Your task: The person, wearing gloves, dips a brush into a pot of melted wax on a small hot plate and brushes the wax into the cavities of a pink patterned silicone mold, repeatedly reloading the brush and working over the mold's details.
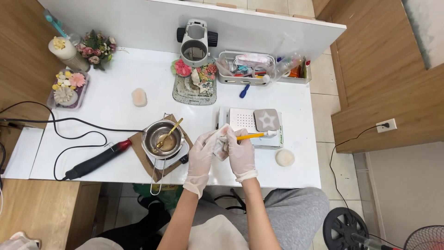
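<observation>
Your two gloved hands meet just over the near edge of the white surface [115, 106]. Your left hand [202, 150] is curled around a crumpled white cloth [223, 139], fingers pressed into it, and your right hand [240, 153] pinches a yellow-handled brush [252, 136] — its tip lies toward the right, over a white box [245, 121] topped by a grey mould with a star [267, 119]. Just left of your hands sits a small metal pan [163, 139] with a gold spoon [170, 133] in it, resting on a brown mat. Farther left lies a black and red heat tool [99, 159]. Beyond — a magnifier stand [196, 44] and a tray of supplies [252, 67].
</observation>
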